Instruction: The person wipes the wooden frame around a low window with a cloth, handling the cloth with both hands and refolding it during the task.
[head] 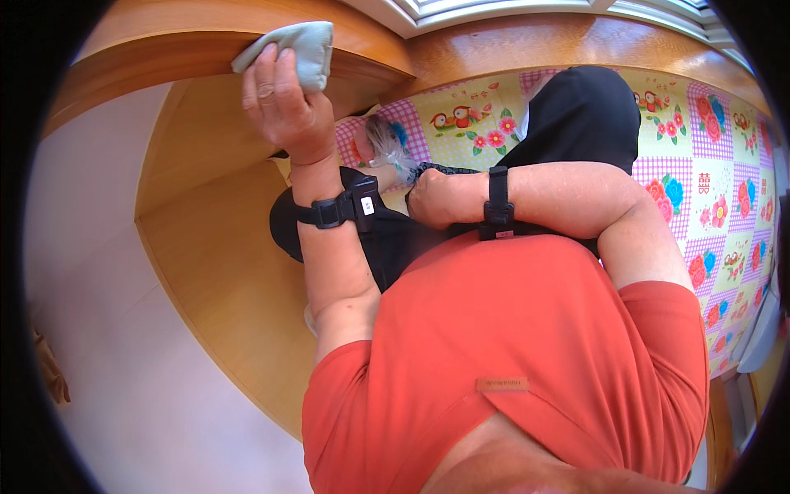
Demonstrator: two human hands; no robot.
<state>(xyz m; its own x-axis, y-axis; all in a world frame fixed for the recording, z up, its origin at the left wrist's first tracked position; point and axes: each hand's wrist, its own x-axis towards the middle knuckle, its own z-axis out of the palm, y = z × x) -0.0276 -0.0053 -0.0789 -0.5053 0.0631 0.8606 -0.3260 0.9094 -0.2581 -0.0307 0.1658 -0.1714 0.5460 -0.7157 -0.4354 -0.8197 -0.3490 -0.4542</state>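
My left hand (287, 105) is raised at the upper left and grips a folded pale green cloth (315, 52). The cloth lies over the edge of a varnished wooden ledge (203, 46), or just in front of it; which of the two cannot be told. My right hand (432, 197) is curled in front of my body, near my black-clothed legs. Beside it are a dark patterned item (447, 168) and a clear plastic bag (392, 154), knotted or bunched. The fingertips of my right hand are hidden. Both wrists wear black straps with small devices.
A brightly patterned floral covering (716, 213) spreads under and to the right of my bent knee (580, 111). Brown wooden panels (216, 247) stand at the left beside a pale surface (123, 346). A white window frame (444, 15) runs above the wooden sill (524, 43).
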